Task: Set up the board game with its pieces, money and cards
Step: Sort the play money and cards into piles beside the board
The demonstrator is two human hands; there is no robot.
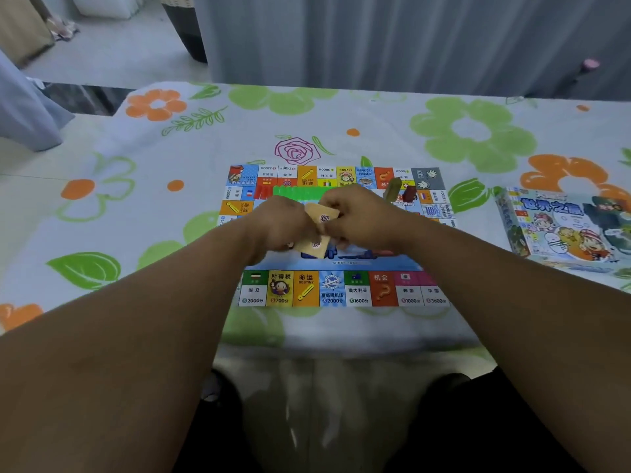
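A colourful game board (336, 290) lies flat on the flowered tablecloth in front of me. Above its middle, my left hand (278, 225) and my right hand (362, 216) both hold a small stack of tan cards (319, 230), fingers curled round it. The stack is fanned a little, one card tilted up and another down. A row of green and red plastic pieces (293, 192) lies on the board just beyond my hands. Two upright pawns, one olive (392, 189) and one dark red (409, 192), stand near the board's far right corner.
The game box (566, 227) lies on the table to the right of the board. The flowered tablecloth (136, 206) covers the whole table. A grey curtain (409, 35) hangs behind the table's far edge. My lap is below the near edge.
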